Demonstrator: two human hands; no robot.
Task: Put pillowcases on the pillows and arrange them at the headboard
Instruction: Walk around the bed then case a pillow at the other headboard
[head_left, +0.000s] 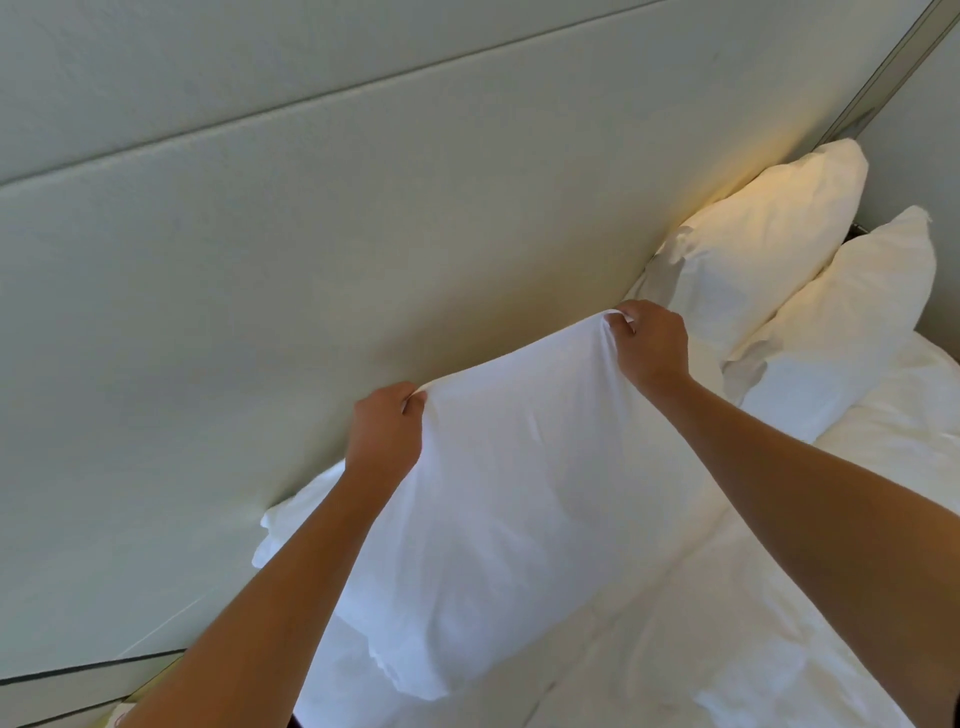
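The white pillow (519, 499) is pinched at its top corners by the left hand (384, 431) and right hand (649, 343), fingers shut tight on cloth, so it could be dropped or flop away from the headboard (311, 249) if one corner slips.

Soft, even daylight fills the frame, bright without harsh glare. A warm yellow glow falls at upper right, tinting the headboard (363, 249) and the far pillow (753, 249). White bedding (727, 649) at lower right is nearly blown out, its folds faint. Shadows are weak. Wide-angle distortion bends the headboard seams and tilts the scene. Focus is slightly soft throughout.
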